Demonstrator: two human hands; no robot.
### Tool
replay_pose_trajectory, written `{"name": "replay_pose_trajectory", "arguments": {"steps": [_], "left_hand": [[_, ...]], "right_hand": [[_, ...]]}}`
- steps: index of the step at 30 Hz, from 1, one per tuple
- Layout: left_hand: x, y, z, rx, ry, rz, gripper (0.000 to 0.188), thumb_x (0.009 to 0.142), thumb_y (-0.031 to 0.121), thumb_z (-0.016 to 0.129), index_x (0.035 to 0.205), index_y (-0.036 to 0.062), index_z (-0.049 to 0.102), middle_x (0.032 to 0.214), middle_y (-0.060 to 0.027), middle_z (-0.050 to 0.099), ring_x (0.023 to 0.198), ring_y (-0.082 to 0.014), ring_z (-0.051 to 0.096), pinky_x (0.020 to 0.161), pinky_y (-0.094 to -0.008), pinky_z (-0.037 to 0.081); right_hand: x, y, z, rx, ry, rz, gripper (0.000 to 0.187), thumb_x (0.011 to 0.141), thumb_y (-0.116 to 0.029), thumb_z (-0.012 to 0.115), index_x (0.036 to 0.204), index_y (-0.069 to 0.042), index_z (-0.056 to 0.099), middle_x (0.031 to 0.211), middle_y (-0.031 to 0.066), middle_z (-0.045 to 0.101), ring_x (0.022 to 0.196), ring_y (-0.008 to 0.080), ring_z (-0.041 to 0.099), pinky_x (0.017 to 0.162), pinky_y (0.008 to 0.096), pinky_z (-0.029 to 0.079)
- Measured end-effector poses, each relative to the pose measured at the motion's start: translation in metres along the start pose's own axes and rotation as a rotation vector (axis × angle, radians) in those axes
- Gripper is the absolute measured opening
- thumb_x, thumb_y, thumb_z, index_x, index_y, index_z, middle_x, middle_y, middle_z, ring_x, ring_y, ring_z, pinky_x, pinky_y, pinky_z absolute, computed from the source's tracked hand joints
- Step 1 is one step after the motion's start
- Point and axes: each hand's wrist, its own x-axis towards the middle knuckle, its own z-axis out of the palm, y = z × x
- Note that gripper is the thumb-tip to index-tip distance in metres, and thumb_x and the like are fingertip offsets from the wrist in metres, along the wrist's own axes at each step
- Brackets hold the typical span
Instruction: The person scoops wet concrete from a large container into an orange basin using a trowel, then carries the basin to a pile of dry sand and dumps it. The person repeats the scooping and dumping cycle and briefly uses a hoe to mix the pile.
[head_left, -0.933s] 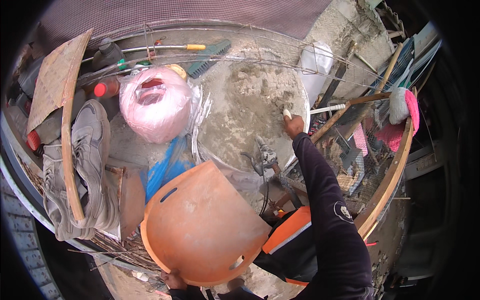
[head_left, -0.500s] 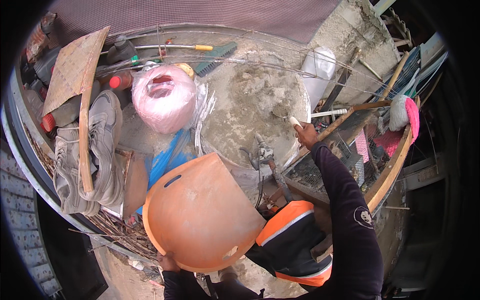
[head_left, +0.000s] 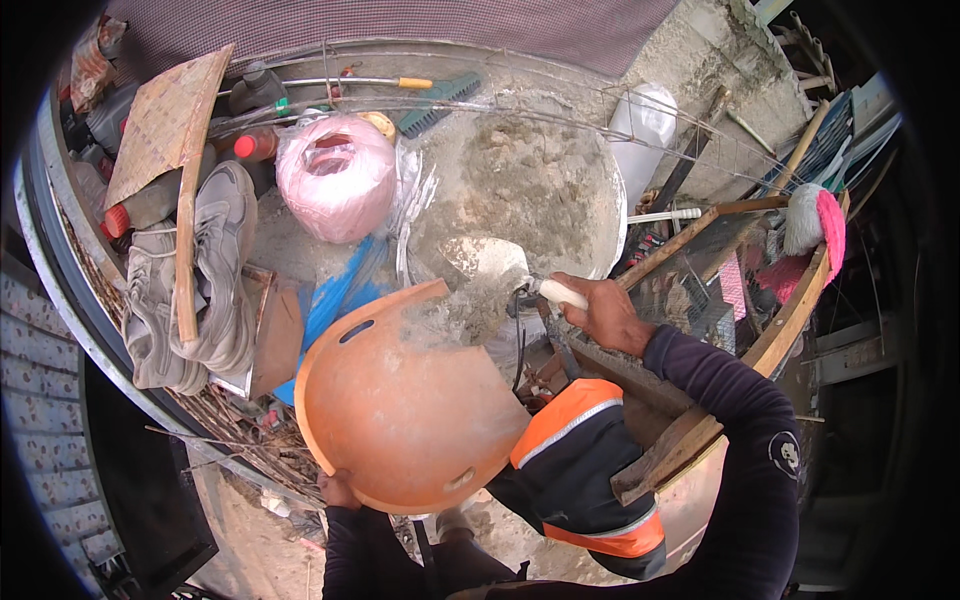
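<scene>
Our right hand point(head_left: 610, 318) grips the trowel point(head_left: 505, 262) and our left hand point(head_left: 338, 490) pinches the rim of the orange board point(head_left: 400, 420).

The trowel's blade points left, just past the board's far edge, where grey mortar point(head_left: 540, 175) lies on the board and on the white-rimmed round surface point(head_left: 623, 220) behind; we think the rim hold leaves the board's face free for it. What bears the board underneath, we cannot tell. On its left the blue plastic point(head_left: 340, 290) sits close, with the pink bundle point(head_left: 340, 185) and shoes point(head_left: 225, 270) beyond; on its right is the orange-and-black cloth point(head_left: 580, 470). The mesh cage's wooden edge point(head_left: 800, 330) bounds our right elbow's side, so the widest room for the blade seems to lie over the mortar.
</scene>
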Motion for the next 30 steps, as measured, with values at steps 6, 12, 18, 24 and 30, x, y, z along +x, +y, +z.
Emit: {"name": "replay_pose_trajectory", "arguments": {"steps": [6, 12, 18, 24, 30], "left_hand": [[0.013, -0.004, -0.013, -0.031, -0.052, -0.013, 0.038, 0.059, -0.008, 0.043, 0.093, -0.0009, 0.06, 0.085, -0.0078, 0.063, 0.071, -0.021, 0.06, 0.064, -0.0295, 0.05], [0.022, -0.011, -0.013, -0.03, -0.044, 0.027, 0.036, 0.058, -0.008, 0.043, 0.089, -0.0004, 0.061, 0.08, -0.0073, 0.063, 0.068, -0.0198, 0.059, 0.06, -0.0291, 0.049], [0.026, -0.015, -0.015, 0.014, -0.053, 0.028, 0.036, 0.059, -0.008, 0.043, 0.088, 0.0001, 0.062, 0.081, -0.0062, 0.063, 0.069, -0.019, 0.06, 0.061, -0.0283, 0.049], [0.028, -0.007, -0.014, 0.042, -0.082, 0.002, 0.036, 0.059, -0.007, 0.045, 0.09, 0.0024, 0.062, 0.08, -0.0056, 0.064, 0.07, -0.0195, 0.061, 0.061, -0.029, 0.05], [0.019, -0.002, -0.002, -0.056, -0.041, 0.0, 0.034, 0.059, -0.008, 0.044, 0.087, -0.0011, 0.061, 0.079, -0.0075, 0.063, 0.067, -0.02, 0.06, 0.059, -0.0283, 0.048]], "right_hand": [[0.007, 0.003, -0.006, 0.428, -0.096, 0.528, 0.036, 0.088, -0.019, 0.057, 0.123, -0.007, 0.057, 0.062, 0.0049, 0.058, 0.047, 0.0099, 0.051, 0.043, 0.0281, 0.041], [0.047, -0.004, 0.046, 0.602, -0.122, 0.601, 0.038, 0.092, -0.024, 0.053, 0.121, 0.0, 0.054, 0.062, 0.0046, 0.054, 0.039, 0.0096, 0.043, 0.032, 0.0256, 0.032], [0.129, -0.008, 0.113, 0.776, 0.019, 0.803, 0.036, 0.087, -0.029, 0.055, 0.068, 0.002, 0.051, 0.059, 0.0095, 0.052, 0.044, 0.0191, 0.05, 0.037, 0.032, 0.037], [0.204, -0.023, 0.135, 0.949, 0.228, 0.654, 0.034, 0.087, -0.025, 0.055, 0.071, 0.005, 0.053, 0.062, 0.0121, 0.054, 0.048, 0.022, 0.053, 0.041, 0.0355, 0.04], [0.199, 0.004, 0.146, 1.042, 0.262, 0.732, 0.031, 0.088, -0.027, 0.056, 0.087, 0.004, 0.051, 0.061, 0.0082, 0.052, 0.046, 0.0182, 0.05, 0.038, 0.0324, 0.037]]}}
